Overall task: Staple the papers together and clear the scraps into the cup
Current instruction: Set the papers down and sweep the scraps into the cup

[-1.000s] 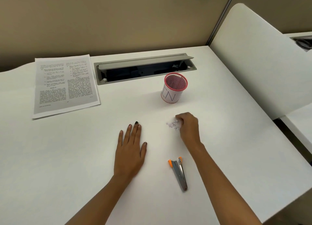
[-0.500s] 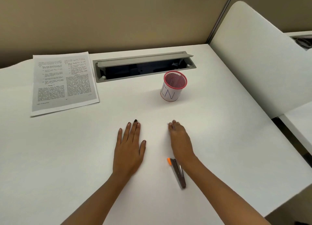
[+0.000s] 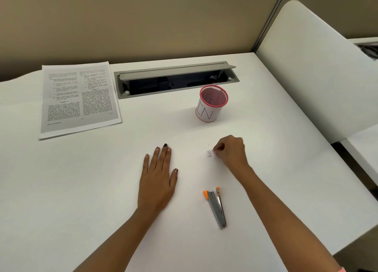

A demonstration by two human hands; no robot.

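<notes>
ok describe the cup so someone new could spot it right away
On the white desk, find the grey cable hatch along the back wall. The cup stands just before its right end, upright: the only red-rimmed mesh thing, wrapped in white paper with blue lettering.

On the white desk (image 3: 61, 190) the left hand (image 3: 157, 179) lies flat, palm down with fingers together, while the right hand (image 3: 231, 153) is curled with its fingertips (image 3: 217, 151) pinched at a small cluster of paper scraps (image 3: 209, 154). A grey stapler with orange tips (image 3: 217, 207) lies just beside the right forearm, nearer the person than the scraps, and a red mesh cup with a white label (image 3: 210, 106) stands upright beyond the right hand, near an open cable tray (image 3: 176, 80) set into the desk. The printed papers (image 3: 78, 98) sit in a slightly fanned stack at the far left, well apart from both hands.
</notes>
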